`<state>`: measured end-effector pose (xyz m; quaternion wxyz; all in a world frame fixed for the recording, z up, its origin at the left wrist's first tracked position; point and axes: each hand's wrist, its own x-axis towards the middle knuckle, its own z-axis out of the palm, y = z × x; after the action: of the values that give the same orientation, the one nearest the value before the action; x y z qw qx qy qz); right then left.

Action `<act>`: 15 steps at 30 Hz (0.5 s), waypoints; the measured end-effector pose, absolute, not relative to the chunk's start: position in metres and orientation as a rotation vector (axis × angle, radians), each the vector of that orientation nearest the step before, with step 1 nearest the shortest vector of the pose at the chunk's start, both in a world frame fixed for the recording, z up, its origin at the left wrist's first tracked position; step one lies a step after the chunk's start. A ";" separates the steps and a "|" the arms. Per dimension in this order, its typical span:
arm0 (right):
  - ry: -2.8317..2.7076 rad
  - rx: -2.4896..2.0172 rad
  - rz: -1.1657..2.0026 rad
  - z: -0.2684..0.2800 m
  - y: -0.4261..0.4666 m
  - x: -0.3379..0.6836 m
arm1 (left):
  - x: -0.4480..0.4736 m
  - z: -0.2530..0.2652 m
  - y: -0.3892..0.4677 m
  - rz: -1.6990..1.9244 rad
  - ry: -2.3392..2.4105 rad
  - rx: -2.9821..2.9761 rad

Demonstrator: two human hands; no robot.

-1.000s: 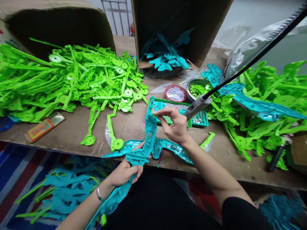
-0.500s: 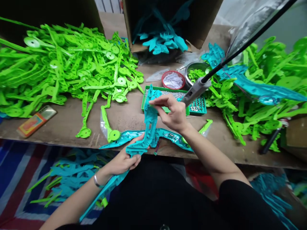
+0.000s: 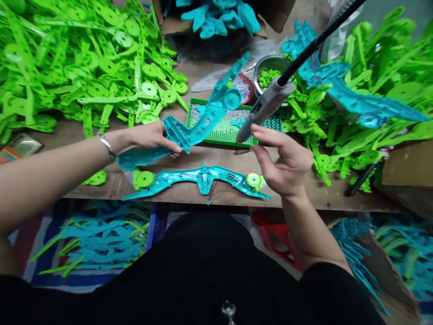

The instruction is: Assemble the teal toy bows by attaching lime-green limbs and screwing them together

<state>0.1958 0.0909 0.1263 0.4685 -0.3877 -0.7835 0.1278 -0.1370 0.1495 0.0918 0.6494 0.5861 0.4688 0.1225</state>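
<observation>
My left hand (image 3: 152, 141) grips a blue plastic bow shell (image 3: 206, 110) by its middle, tilted above the table with one limb pointing up and away. Beside the grey electric screwdriver (image 3: 267, 106), which hangs from above, my right hand (image 3: 284, 158) has its thumb and fingers apart and holds nothing. A second blue bow shell (image 3: 176, 177) lies on the table before me, with thin wires inside and a round green piece (image 3: 253, 180) near each end. Behind it, a green tray (image 3: 219, 131) holds small screws and little blue parts.
Piles of green plastic arms (image 3: 84, 63) lie at the left and right. A red basket (image 3: 251, 92) and a metal bowl (image 3: 259, 74) with green bits stand behind the tray. Blue pieces stick out of a cardboard box (image 3: 277, 18). More blue parts (image 3: 98, 243) lie below the table edge.
The held bow shell has been raised and turned over the tray by my left hand. My right hand has left its upper end and moved right, beneath the screwdriver. My view has shifted downward.
</observation>
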 end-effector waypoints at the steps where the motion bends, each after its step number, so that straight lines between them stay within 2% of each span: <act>1: -1.917 -0.993 0.286 0.120 0.088 0.203 | -0.134 0.093 0.156 0.298 1.087 1.310; 9: -1.844 -1.136 0.287 0.088 0.076 0.238 | -0.118 0.103 0.170 0.644 1.255 1.205; 15: -1.907 -1.093 0.280 0.088 0.078 0.226 | -0.134 0.100 0.185 0.575 1.218 1.307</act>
<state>0.2260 0.0776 0.0883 0.4467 -0.4412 -0.7701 0.1132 -0.1339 0.1851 0.0996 0.5912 0.5616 0.5235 0.2470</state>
